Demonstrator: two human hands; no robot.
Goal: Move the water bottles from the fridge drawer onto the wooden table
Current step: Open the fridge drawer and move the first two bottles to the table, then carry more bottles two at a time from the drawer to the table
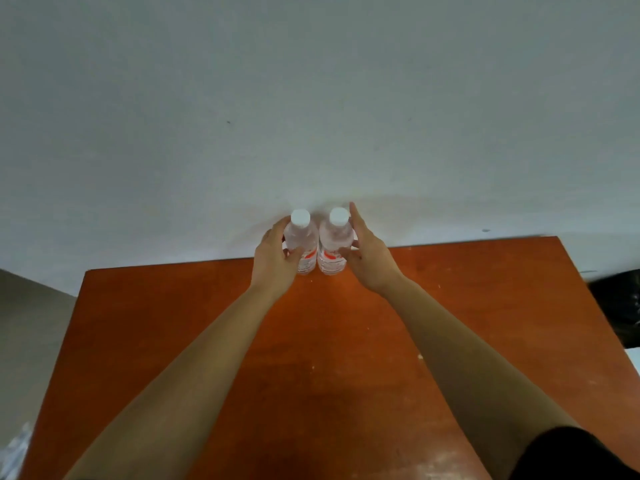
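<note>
Both bare forearms stretch forward over the counter (173,341) to its far edge. There the left hand (275,261) curls round the left bottle (301,242); the right hand (367,252), fingers straight, lies against the right bottle (333,242).

Pale wall, clutter at the edges
A plain whitish wall (311,98) fills the upper view, marked by 1 small dark speck (228,122). A grey surface (31,323) lies low on the left, with a pale crumpled thing (15,452) in the bottom-left corner. A glossy black object (620,306), too blurred to identify, sits at the right edge.
</note>
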